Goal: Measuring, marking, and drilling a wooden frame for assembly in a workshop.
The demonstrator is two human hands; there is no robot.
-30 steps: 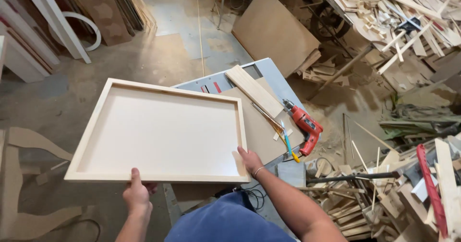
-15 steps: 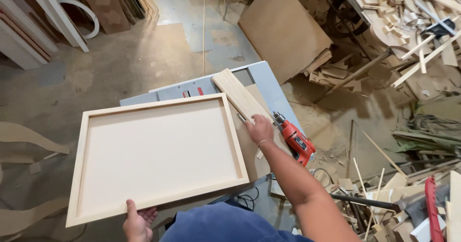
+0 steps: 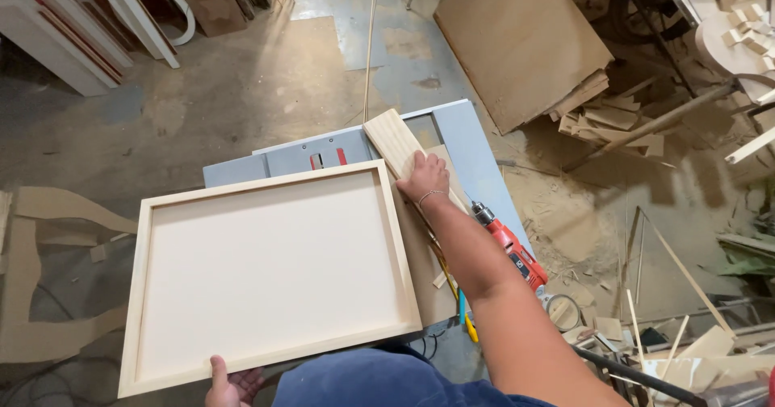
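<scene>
Pale shallow wooden frame (image 3: 270, 274) gripped by left hand (image 3: 230, 387); right hand (image 3: 424, 177) flat on plank (image 3: 393, 139).

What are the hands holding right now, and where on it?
The left hand grips the wooden frame at its near edge. The right hand rests on a wood plank on the saw table; a full grip cannot be told.

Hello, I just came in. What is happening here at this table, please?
A person stands at a grey saw table in a wood workshop. The left hand holds the near edge of a shallow wooden frame with a panel bottom, which lies partly on the table. The right hand rests on a short wooden board beside the frame. A red power drill lies near the right forearm. Wood scraps cover the floor.
</scene>
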